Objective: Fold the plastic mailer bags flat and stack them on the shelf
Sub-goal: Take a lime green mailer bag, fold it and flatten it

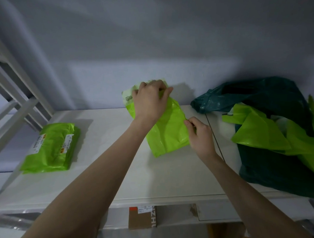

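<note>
A pale grey wall (150, 39) rises behind. At far left stands a white frame (15, 99) of slanted bars. Low in the middle, below the front edge, sits a brown cardboard box (141, 220) — a white label and an orange patch mark its top.

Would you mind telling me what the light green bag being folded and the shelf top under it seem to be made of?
The light green bag looks like thin glossy plastic film: it creases softly and catches highlights. The shelf looks like a smooth white painted or laminated board, matte with a faint sheen; which one is hard to tell.
</note>
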`<state>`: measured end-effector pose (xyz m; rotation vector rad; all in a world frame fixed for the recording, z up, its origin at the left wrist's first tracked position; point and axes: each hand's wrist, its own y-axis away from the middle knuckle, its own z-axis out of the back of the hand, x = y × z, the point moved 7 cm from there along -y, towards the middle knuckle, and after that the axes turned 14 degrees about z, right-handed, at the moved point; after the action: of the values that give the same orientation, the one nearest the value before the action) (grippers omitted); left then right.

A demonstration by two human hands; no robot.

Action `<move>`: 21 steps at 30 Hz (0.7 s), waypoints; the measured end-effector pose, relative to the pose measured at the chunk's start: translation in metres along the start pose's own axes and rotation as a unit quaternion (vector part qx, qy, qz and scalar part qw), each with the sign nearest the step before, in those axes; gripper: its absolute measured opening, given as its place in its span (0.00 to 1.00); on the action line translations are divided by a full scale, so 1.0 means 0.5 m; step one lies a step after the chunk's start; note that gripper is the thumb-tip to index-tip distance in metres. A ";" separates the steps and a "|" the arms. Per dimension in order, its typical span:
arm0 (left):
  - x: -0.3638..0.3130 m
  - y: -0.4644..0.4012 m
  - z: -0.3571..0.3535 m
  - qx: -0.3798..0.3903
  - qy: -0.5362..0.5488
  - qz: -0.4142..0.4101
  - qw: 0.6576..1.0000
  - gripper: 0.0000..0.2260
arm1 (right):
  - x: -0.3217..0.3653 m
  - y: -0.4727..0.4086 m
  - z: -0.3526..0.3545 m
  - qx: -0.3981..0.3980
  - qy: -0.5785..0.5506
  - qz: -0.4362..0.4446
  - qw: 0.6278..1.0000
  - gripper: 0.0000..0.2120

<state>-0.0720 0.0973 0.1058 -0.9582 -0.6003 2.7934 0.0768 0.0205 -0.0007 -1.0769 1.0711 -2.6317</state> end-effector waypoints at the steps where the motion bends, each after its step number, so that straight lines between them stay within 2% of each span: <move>1: 0.003 -0.006 0.006 -0.004 0.023 0.015 1.000 0.13 | -0.003 0.003 0.001 0.002 0.000 -0.001 1.000 0.11; 6: 0.017 -0.016 0.016 -0.013 0.133 0.076 0.988 0.11 | 0.000 0.011 0.001 0.023 -0.007 0.017 1.000 0.13; 8: 0.022 -0.012 0.009 -0.004 0.164 0.087 0.983 0.10 | -0.007 0.011 -0.010 0.059 0.001 -0.001 0.998 0.15; 11: 0.008 -0.006 -0.005 0.033 0.143 0.047 0.988 0.10 | -0.009 0.006 -0.037 0.156 -0.005 -0.061 0.986 0.07; 12: -0.002 -0.005 -0.009 0.044 0.121 0.028 0.991 0.11 | -0.008 0.002 -0.041 0.163 -0.026 -0.081 0.983 0.09; 14: -0.020 -0.002 -0.012 0.056 0.090 -0.009 0.994 0.11 | -0.003 -0.017 -0.040 0.137 -0.075 -0.093 0.983 0.17; 17: -0.039 0.005 -0.012 0.062 0.095 -0.042 0.993 0.11 | 0.014 -0.051 -0.031 0.080 -0.090 -0.060 0.991 0.14; 21: -0.026 0.006 0.022 -0.034 0.137 -0.039 0.989 0.13 | 0.013 -0.071 -0.015 0.013 -0.134 -0.064 0.989 0.13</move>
<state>-0.0685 0.0880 0.1198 -1.2732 -0.6777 2.5266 0.0727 0.0489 0.0221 -1.4884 0.9362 -2.4872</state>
